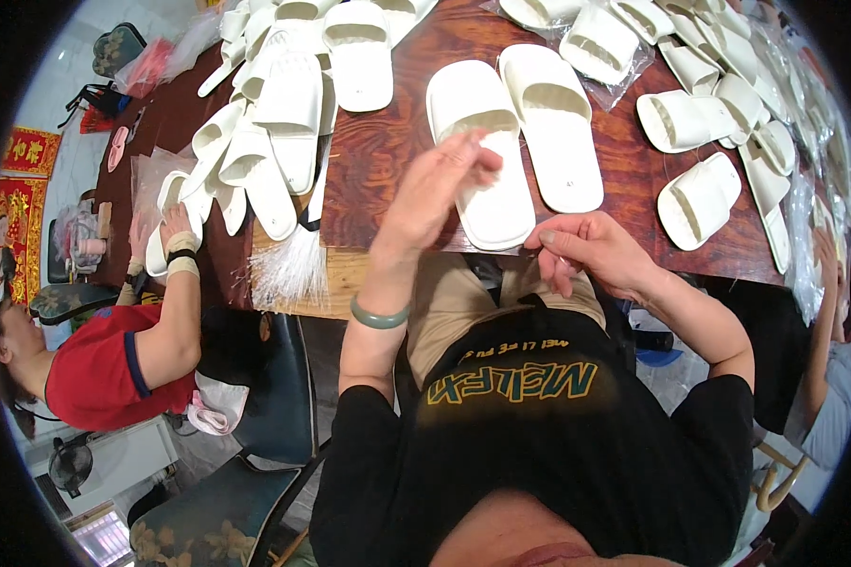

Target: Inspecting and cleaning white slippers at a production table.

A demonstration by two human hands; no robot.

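Note:
A pair of white slide slippers lies in front of me at the table's near edge: the left slipper and the right slipper, soles down. My left hand, a green bangle on its wrist, is raised over the left slipper's strap. Its fingers are curled together and slightly blurred; whatever they hold is too small to make out. Just past the left slipper's heel, at the table edge, my right hand has thumb and forefinger closed together. Nothing I can name shows between them.
White slippers are heaped at the left and right, some in clear plastic. A bundle of white threads hangs off the edge of the wooden table. A red-shirted person handles slippers at left; another person's arm is at right.

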